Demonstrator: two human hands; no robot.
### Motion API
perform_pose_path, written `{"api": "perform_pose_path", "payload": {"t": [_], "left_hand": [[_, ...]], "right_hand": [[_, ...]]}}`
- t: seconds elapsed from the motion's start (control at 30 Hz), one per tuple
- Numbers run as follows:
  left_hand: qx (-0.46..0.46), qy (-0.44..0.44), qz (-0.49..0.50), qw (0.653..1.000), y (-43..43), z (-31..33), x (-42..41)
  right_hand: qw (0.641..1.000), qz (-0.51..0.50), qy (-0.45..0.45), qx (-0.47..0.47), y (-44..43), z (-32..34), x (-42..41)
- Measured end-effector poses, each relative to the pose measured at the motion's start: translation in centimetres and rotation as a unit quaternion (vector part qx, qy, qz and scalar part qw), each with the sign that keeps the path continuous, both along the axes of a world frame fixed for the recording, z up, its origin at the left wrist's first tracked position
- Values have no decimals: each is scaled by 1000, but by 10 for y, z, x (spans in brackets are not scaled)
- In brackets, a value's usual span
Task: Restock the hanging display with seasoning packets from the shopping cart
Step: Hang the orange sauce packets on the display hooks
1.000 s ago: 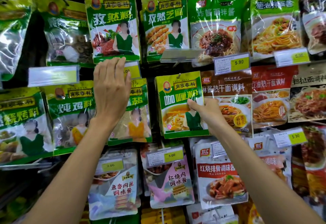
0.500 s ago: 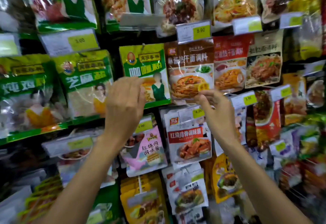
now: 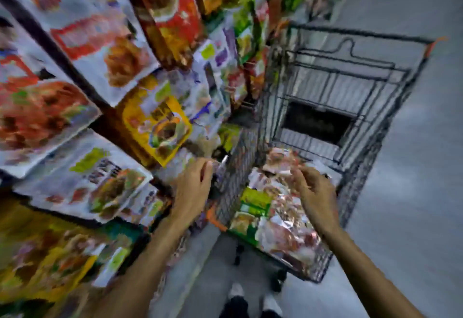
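Observation:
The frame is blurred by motion. A black wire shopping cart (image 3: 355, 87) stands at the right, and its near end holds a heap of seasoning packets (image 3: 275, 215), silvery, red and green. My right hand (image 3: 315, 192) hovers over that heap with fingers loosely curled; nothing shows in it. My left hand (image 3: 193, 187) is at the cart's left wall, fingers relaxed and empty. The hanging display (image 3: 82, 75) of packets fills the left side.
Grey floor (image 3: 413, 167) lies to the right of the cart and between cart and display. My feet (image 3: 250, 295) show at the bottom. The far half of the cart basket holds nothing that I can make out.
My view has swung down and right from the display to the cart. Both hands have left the hanging packets and dropped to the cart's near end.

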State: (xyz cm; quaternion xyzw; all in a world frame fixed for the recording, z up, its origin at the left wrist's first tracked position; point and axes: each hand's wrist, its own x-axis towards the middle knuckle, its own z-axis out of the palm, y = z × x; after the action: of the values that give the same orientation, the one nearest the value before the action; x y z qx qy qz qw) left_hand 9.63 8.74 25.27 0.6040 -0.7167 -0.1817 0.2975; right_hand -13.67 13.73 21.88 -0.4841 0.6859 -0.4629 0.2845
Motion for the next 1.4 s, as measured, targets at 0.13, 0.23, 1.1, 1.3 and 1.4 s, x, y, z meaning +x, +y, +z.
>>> {"api": "perform_pose_path", "payload": {"t": [0.13,0.23,1.1,1.3,1.4], "left_hand": [[152,12,-56,987,-13,-88,-40],[266,-18,-71,961,-21,-156,-60],[441,-201,93,870,-68,-358,-84],[425,-54,36,903,-70,-340,-92],[429,2,13,903,-69,-339,-97]], "right_hand": [[981,-157,64,96,29,-69,-52],[950,-244,122,154,44,-113,-71],[890,-396,114,196,46,-228,-62],[888,-395,111,208,44,-228,-61],[891,-393,105,203,44,-226,-61]]}}
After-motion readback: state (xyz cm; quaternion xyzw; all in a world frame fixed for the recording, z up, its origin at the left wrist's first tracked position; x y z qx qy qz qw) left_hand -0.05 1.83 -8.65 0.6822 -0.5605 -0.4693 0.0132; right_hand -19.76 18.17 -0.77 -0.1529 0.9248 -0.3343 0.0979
